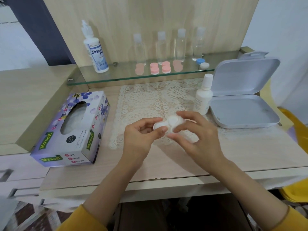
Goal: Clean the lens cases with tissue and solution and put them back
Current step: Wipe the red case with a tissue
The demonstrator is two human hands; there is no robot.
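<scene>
A white lens case [171, 122] is held above the lace mat between both hands. My left hand [141, 135] pinches its left end with thumb and fingers. My right hand [193, 130] grips its right end, fingers curled around the cap there. A purple tissue box [73, 129] lies to the left on the desk. A small white solution bottle [202, 95] stands at the right of the mat. On the glass shelf sit two pink lens cases [160, 67], a blue-and-white lens case [202, 63] and a large solution bottle [95, 49].
A grey hinged box [243, 105] lies open at the right. Several clear small bottles [168, 45] line the back of the glass shelf [120, 77]. The lace mat [150, 100] covers the desk's middle. Drawer handles show at the lower left.
</scene>
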